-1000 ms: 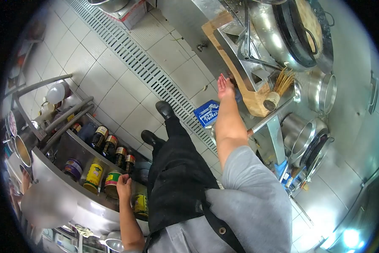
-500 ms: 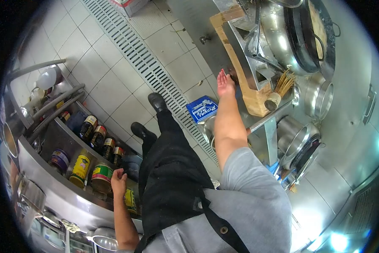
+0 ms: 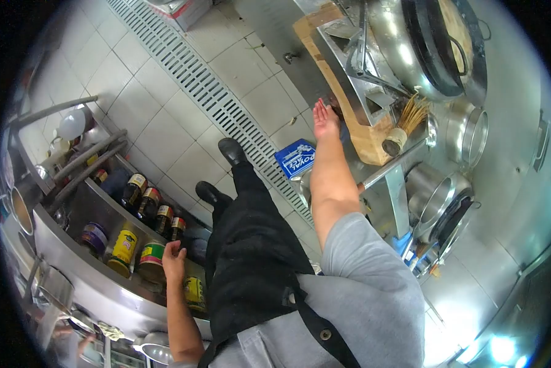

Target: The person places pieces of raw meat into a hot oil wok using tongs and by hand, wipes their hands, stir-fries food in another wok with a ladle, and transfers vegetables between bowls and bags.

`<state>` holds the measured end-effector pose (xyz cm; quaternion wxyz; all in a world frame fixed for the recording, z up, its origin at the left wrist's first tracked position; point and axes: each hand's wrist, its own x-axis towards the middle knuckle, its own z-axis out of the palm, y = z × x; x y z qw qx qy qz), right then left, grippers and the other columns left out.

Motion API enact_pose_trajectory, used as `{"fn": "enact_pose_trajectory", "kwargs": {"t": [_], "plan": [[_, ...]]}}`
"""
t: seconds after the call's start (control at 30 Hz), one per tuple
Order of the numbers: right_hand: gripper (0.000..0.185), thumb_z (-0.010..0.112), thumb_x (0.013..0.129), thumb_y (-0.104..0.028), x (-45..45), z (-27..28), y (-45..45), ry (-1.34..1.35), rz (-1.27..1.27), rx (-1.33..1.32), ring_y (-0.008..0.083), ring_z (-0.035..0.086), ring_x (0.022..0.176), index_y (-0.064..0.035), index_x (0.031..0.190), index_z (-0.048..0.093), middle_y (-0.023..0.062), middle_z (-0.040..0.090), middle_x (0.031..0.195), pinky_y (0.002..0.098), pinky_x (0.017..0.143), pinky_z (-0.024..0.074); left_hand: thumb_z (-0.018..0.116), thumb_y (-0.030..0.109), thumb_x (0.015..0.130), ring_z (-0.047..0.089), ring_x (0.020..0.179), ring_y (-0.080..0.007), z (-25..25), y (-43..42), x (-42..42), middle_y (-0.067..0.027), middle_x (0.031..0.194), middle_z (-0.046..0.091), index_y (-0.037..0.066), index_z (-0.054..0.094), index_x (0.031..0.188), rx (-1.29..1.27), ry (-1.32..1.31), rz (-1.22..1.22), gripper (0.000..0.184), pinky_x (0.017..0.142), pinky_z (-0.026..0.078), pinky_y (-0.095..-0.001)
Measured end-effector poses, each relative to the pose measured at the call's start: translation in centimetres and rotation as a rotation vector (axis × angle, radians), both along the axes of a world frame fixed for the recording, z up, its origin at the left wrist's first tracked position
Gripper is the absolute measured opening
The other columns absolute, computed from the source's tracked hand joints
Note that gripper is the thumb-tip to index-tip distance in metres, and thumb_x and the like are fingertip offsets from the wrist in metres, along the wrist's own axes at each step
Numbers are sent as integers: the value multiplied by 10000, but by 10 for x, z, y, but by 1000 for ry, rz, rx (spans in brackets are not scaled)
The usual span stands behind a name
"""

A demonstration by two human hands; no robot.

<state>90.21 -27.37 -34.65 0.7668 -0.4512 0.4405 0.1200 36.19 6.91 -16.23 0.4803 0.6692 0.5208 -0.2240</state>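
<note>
A brown cylindrical jar with a green label [image 3: 152, 257] stands at nine o'clock, just beside the nearer left hand [image 3: 174, 262], grip half-curled, seemingly empty; right hand [image 3: 326, 121] spread.

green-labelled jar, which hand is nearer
Left: the left hand is close beside the green-labelled jar; the right hand is far off, near the cardboard strip.

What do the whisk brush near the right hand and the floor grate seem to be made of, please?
The whisk brush looks like dry bamboo or straw, unpolished, judging by its thin tan strands splaying from a pale band. The floor grate, dull pale grey and evenly slotted, could be plastic or metal.
</note>
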Motion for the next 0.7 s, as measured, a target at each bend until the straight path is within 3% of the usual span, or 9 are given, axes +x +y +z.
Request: {"fn": "enact_pose_trajectory", "kwargs": {"t": [0.13, 0.23, 0.3, 0.37, 0.43, 0.53, 0.6, 0.67, 0.7], "plan": [[289, 505, 1066, -177, 1, -3, 3, 20, -22, 31, 228, 665, 1077, 54, 1217, 591, 141, 684, 1226, 339, 920, 589, 696, -1, 884, 661, 1062, -221, 20, 13, 106, -130, 1119, 691, -7, 637, 1188, 18, -204, 37, 310, 961, 504, -332], [241, 501, 1059, -140, -3, -3, 7, 1, -45, 17, 235, 684, 1041, 30, 1209, 581, 147, 688, 1224, 339, 894, 600, 684, 2, 888, 662, 1070, -233, 57, 20, 245, -137, 1139, 686, -2, 644, 1195, 189, -410, -218, 310, 944, 509, -335], [223, 495, 1056, -121, -4, 4, 9, 14, -31, 8, 235, 698, 1021, 15, 1216, 568, 158, 686, 1231, 346, 877, 610, 680, 13, 889, 665, 1071, -271, 101, 11, 353, -146, 1151, 684, 8, 653, 1194, 379, -568, -517, 306, 935, 514, -351], [224, 493, 1053, -110, -7, -5, 8, 50, -95, 42, 242, 708, 1011, 8, 1233, 552, 172, 684, 1232, 353, 861, 617, 702, 44, 887, 663, 1064, -318, 149, -17, 456, -153, 1148, 689, 21, 659, 1184, 425, -893, -688, 301, 919, 525, -392], [245, 494, 1050, -106, -13, -37, 9, 108, -228, 122, 255, 715, 1009, 8, 1263, 532, 190, 681, 1228, 360, 848, 622, 717, 61, 901, 677, 1034, -273, 191, -50, 537, -122, 1181, 697, 29, 664, 1191, 590, -1187, -944, 297, 892, 539, -356], [313, 506, 1052, -136, -19, -40, 25, 133, -255, 14, 283, 709, 1036, 0, 1333, 489, 170, 666, 1256, 411, 864, 623, 752, 89, 880, 676, 1025, -304, 251, -114, 629, -119, 1182, 696, 57, 675, 1181, 670, -1399, -1161, 312, 863, 550, -368], [354, 520, 1053, -174, -22, -44, 32, 173, -308, 106, 294, 701, 1050, -45, 1380, 477, 131, 649, 1283, 487, 952, 573, 762, 123, 877, 674, 1026, -318, 270, -156, 671, -113, 1182, 696, 78, 683, 1173, 744, -1485, -1280, 309, 851, 555, -383], [426, 535, 1055, -283, -23, -92, 43, 123, -415, 166, 282, 684, 1099, -161, 1457, 461, 31, 581, 1395, 580, 1128, 393, 759, 160, 882, 673, 1033, -318, 273, -186, 701, -99, 1182, 697, 95, 692, 1162, 827, -1490, -1379, 296, 850, 553, -398], [439, 542, 1051, -298, -18, -68, 45, 176, -392, 191, 280, 681, 1106, -174, 1464, 458, 17, 567, 1411, 566, 1147, 366, 757, 178, 884, 672, 1037, -319, 273, -197, 711, -92, 1182, 697, 104, 696, 1157, 868, -1489, -1427, 290, 850, 552, -406]]}}
